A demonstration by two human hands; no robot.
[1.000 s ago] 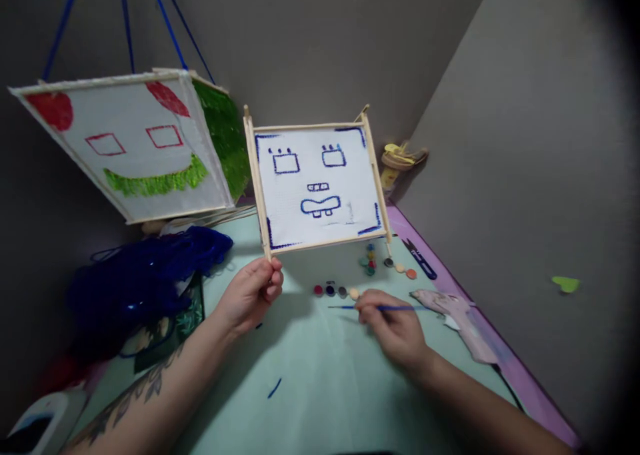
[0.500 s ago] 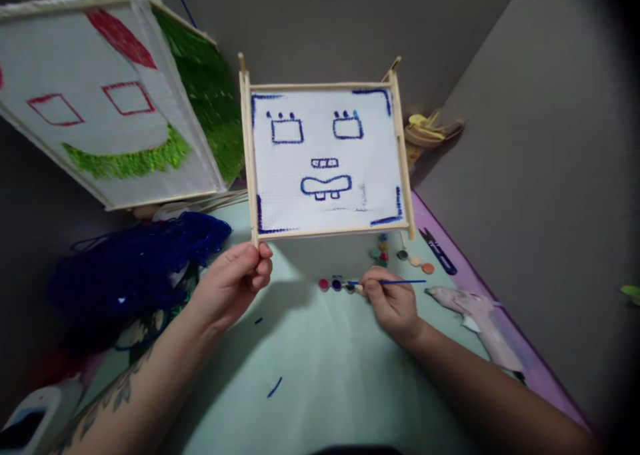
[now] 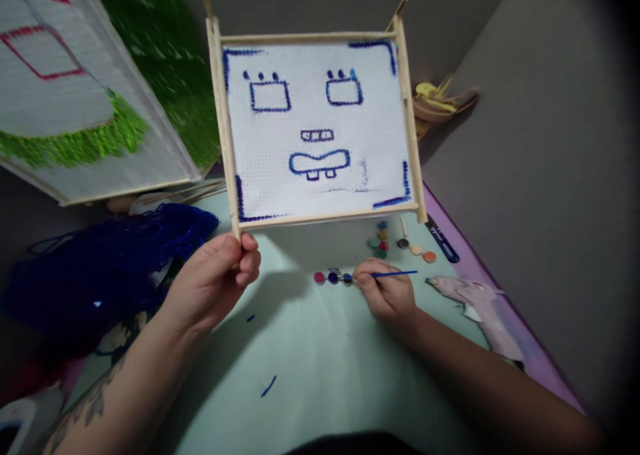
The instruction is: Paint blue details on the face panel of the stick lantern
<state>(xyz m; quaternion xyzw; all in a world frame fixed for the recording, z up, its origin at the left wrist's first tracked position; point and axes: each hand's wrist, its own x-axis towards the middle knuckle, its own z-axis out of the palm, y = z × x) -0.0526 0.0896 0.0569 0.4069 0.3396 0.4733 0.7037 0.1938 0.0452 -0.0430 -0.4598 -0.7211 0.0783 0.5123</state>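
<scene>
My left hand (image 3: 217, 278) pinches the lower left stick of a wooden-framed panel (image 3: 280, 195), held up off the table. On its white mesh a blue face is painted: two square eyes with lashes, a small nose, a mouth with two teeth, and corner marks. A thin blue paintbrush (image 3: 400, 274) is gripped in my right hand (image 3: 387, 292), its tip end over a row of small paint pots (image 3: 333, 278). Pink and dark blue pots show there; my fingers partly hide the right end of the row.
More paint pots (image 3: 417, 250) stand behind my right hand, near blue-handled snips (image 3: 443, 238) and a pink glue gun (image 3: 475, 302). Blue cord (image 3: 115, 262) is heaped at left below a larger painted box (image 3: 165, 62). Blue scraps (image 3: 269, 386) lie on the pale green tabletop (image 3: 320, 375).
The framed panel appears larger and higher, its left side shifted left with my left hand. My right hand has moved slightly left and up, still holding the brush at the pots.
</scene>
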